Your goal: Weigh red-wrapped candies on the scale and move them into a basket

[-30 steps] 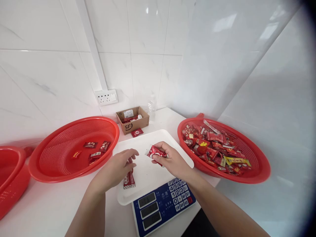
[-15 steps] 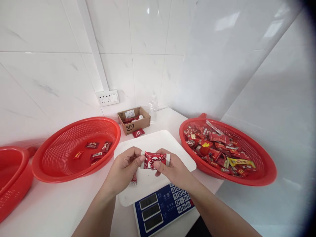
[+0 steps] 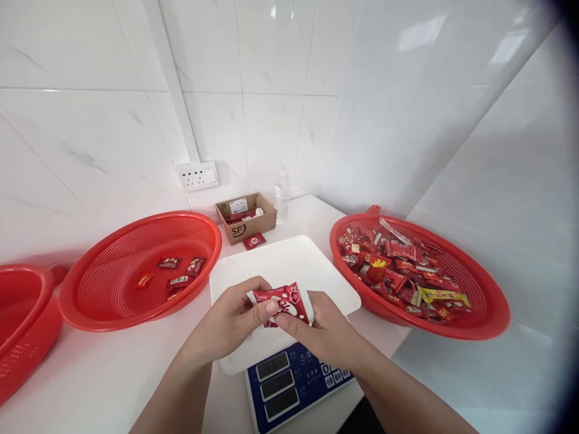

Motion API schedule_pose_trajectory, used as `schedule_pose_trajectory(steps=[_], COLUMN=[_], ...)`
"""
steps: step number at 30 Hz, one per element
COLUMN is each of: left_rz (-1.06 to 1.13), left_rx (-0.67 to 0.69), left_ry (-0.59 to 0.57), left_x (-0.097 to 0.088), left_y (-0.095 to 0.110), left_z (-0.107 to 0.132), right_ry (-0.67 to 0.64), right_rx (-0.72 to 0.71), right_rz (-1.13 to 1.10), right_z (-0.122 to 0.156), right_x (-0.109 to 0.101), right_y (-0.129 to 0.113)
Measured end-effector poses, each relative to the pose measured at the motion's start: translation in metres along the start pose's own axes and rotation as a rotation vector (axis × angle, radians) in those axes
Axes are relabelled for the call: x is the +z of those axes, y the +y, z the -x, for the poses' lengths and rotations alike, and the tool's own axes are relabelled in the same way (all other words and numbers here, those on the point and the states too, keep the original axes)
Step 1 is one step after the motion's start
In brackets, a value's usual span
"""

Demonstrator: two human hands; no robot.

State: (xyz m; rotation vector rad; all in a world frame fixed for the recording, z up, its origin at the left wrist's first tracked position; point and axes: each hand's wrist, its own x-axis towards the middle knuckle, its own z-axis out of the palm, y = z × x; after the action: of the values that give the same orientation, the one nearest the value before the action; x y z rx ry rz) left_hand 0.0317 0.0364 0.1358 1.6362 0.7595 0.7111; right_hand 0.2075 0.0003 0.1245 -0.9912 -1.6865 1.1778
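Both my hands pinch one red and white candy packet point(image 3: 283, 302) above the white tray point(image 3: 289, 265) of the blue electronic scale point(image 3: 294, 383). My left hand point(image 3: 233, 322) grips its left end with thumb and fingers closed. My right hand point(image 3: 323, 328) holds its right end. The packet is tilted toward me, just above the tray's near part. Any packet lying on the tray under my hands is hidden.
A red mesh basket point(image 3: 452, 322) full of red candy packets stands at the right. Another red basket point(image 3: 136, 313) at the left holds several packets. A third red basket point(image 3: 22, 325) shows at the far left. A small cardboard box point(image 3: 246, 220), a loose packet point(image 3: 254, 241) and a clear bottle point(image 3: 281, 196) stand by the wall.
My left hand left the packet lying on the tray and joined my right hand on the red and white packet. Both hands then drew it closer to me.
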Motion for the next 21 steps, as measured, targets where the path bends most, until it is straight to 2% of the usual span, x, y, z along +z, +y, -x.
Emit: schedule_pose_trajectory(steps=[3,6,10,14,18,21], left_rz=[-0.007,0.023,0.042,-0.032,-0.129,-0.108], left_rx=[0.053,0.09,0.128,0.168,0.195,0.194], left_ry=[0.023,0.081,0.131,0.172,0.214,0.203], left_x=[0.004,0.009,0.018,0.028,0.035,0.034], left_y=[0.003,0.003,0.0,0.0,0.001,0.0], left_z=[0.001,0.003,0.004,0.005,0.007,0.008], right_ry=[-0.007,0.011,0.075,0.144,0.158,0.196], right_rx=[-0.062,-0.1,-0.125,-0.172,-0.185,-0.155], right_rz=[-0.013,-0.125,-0.287,-0.373,-0.342,-0.277], right_z=[0.001,0.002,0.003,0.002,0.002,0.003], right_x=[0.001,0.005,0.017,0.026,0.026,0.023], right_y=[0.003,0.008,0.014,0.015,0.012,0.008])
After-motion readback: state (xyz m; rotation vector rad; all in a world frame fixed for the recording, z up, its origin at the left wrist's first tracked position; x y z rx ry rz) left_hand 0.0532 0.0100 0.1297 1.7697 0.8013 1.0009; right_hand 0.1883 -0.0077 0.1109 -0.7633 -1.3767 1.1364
